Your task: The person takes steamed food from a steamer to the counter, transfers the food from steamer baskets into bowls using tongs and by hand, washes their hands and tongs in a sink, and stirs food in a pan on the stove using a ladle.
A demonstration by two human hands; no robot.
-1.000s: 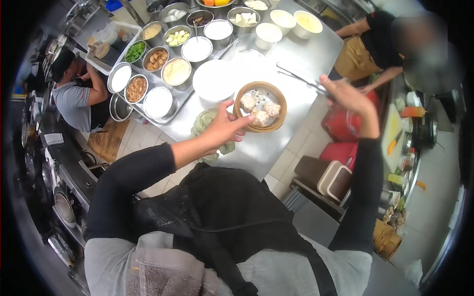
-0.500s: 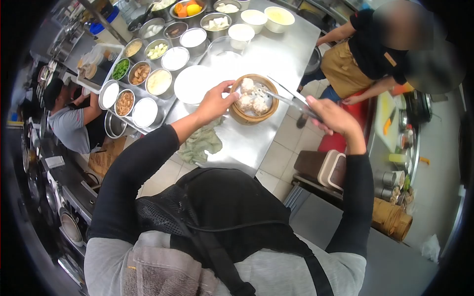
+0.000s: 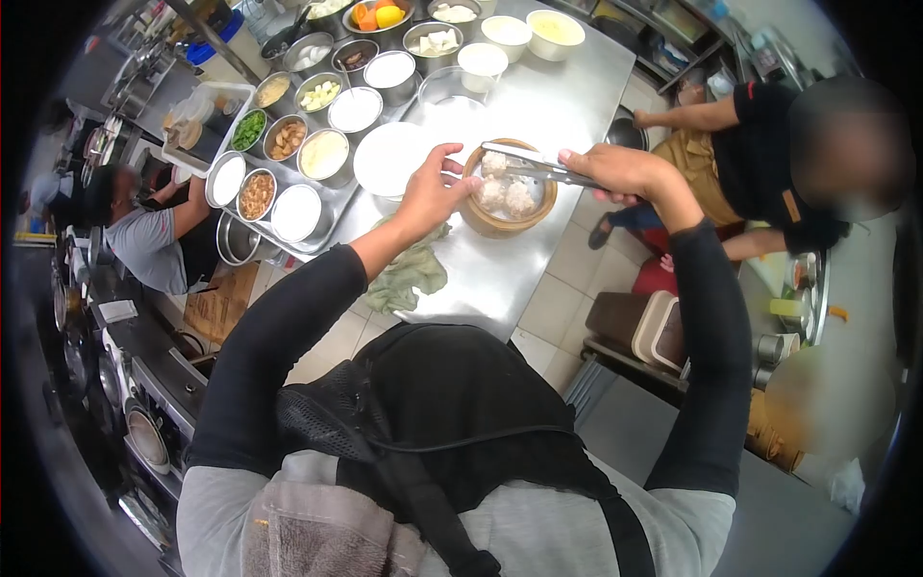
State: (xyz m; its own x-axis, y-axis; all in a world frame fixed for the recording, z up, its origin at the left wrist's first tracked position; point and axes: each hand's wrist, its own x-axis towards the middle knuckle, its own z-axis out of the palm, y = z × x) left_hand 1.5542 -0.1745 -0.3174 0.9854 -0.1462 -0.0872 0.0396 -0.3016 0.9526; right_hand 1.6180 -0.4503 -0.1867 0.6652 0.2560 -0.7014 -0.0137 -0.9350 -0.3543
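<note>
A round bamboo steamer basket sits on the steel table, with several pale, lumpy dumplings inside. My right hand is closed around metal tongs, which reach over the basket from the right. The tong tips are at the dumplings near the far-left side; I cannot tell whether they pinch one. At the basket's left rim is my left hand, fingers apart, its thumb against or very near the rim. A crumpled greenish cloth lies below that hand.
Metal bowls of ingredients, including chopped greens and brown pieces, crowd the table's left side. A white round plate or lid lies beside my left hand. One person stands across on the right, another on the left.
My left hand's fingers have come off the rim and spread. The tongs have swung to lie more level, their tips now farther left over the dumplings. The person on the right has shifted.
</note>
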